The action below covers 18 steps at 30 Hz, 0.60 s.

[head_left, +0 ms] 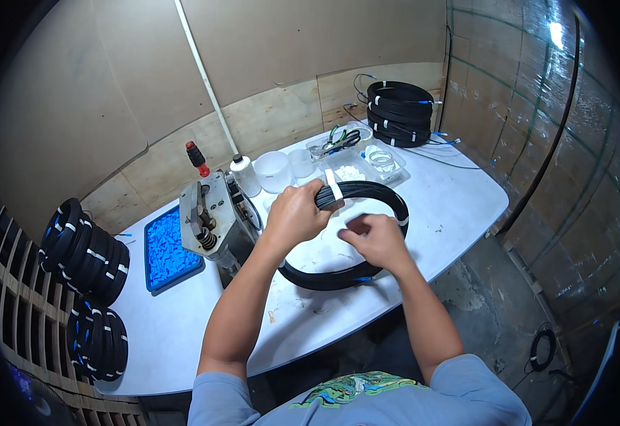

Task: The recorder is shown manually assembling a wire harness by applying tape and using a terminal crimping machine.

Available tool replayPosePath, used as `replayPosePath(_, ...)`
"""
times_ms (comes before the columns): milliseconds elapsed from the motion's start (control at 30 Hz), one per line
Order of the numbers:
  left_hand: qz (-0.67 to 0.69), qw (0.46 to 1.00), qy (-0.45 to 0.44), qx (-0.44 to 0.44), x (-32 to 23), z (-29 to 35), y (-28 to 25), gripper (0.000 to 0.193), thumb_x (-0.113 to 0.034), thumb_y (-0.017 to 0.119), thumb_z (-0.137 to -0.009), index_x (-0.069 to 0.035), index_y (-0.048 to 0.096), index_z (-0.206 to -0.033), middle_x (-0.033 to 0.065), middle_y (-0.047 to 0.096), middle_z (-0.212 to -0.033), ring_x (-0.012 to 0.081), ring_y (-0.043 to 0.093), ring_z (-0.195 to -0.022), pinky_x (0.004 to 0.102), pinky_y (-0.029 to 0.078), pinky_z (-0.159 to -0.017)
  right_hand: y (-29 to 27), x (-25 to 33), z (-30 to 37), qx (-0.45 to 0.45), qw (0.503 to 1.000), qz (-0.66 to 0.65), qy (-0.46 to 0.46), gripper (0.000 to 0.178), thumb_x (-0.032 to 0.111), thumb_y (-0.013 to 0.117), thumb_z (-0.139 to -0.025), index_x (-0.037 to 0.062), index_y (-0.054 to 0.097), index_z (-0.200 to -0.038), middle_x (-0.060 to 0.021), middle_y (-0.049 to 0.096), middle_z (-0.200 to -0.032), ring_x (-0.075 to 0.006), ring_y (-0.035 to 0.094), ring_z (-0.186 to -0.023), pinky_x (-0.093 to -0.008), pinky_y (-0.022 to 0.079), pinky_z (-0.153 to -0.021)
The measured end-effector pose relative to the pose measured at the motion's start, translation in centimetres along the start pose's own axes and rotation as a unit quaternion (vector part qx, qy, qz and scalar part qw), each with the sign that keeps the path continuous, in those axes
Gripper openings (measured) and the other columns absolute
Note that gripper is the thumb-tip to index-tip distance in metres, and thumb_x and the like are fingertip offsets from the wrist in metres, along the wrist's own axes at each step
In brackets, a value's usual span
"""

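A coil of black cable (388, 197) stands tilted over the near middle of the white table, with white ties around it and a blue connector at its lower edge. My left hand (297, 211) is wrapped round the upper left of the coil, next to a white tie (333, 186). My right hand (377, 243) is inside the ring near its right side, with fingers curled toward the thumb. Whether anything small is between those fingers is hidden.
A metal bench press (214, 216) stands at left beside a blue tray (155, 282) of small blue parts. Behind are a bottle (245, 176), a translucent tub (273, 170) and a clear box (394, 175). Stacked cable coils (399, 117) stand far right, others (86, 252) at left.
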<state>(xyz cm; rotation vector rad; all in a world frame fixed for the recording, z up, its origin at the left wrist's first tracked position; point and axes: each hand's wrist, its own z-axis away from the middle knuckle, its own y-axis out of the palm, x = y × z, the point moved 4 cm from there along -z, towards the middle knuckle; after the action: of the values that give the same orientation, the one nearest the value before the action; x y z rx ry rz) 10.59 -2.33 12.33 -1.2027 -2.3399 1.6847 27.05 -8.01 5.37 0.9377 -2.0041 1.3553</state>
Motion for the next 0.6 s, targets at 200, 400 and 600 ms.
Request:
replayPosePath(200,-0.018,0.999,-0.009,0.026,-0.6,0.3,0.0,0.035,-0.038,0.074,-0.084,-0.005,0.067,-0.09,0.0223,0.068,-0.072,0.0438,0.068,-0.073,0.0523,0.054,-0.068,-7.7,4.5,-3.6,-0.136,0.984,-0.02,-0.109,0.023,0.021,0.072,-0.091,0.0003,0.071,-0.08,-0.0039,0.064,-0.061,-0.0094,0.056,-0.055,-0.0278,0.045,-0.053)
replayPosePath(400,-0.041,0.999,0.002,0.01,-1.8,0.6,0.3,0.024,-0.026,0.071,-0.081,-0.006,0.067,-0.093,0.0226,0.068,-0.073,0.0441,0.068,-0.073,0.0535,0.054,-0.069,-4.4,1.5,-11.9,0.36,0.933,0.016,0.019,0.048,0.049,0.055,-0.1,0.0115,0.062,-0.129,-0.0127,0.072,-0.106,-0.0179,0.07,-0.082,-0.0298,0.055,-0.072)
replayPosePath(600,-0.043,0.999,0.013,-0.015,-1.6,1.5,-0.1,0.019,-0.023,0.069,-0.081,-0.008,0.067,-0.092,0.023,0.068,-0.073,0.0444,0.068,-0.071,0.0539,0.054,-0.069,-1.8,2.3,-11.5,0.507,0.848,-0.125,0.086,0.047,0.041,0.056,-0.102,0.016,0.053,-0.141,-0.0106,0.071,-0.104,-0.014,0.069,-0.085,-0.0276,0.056,-0.071)
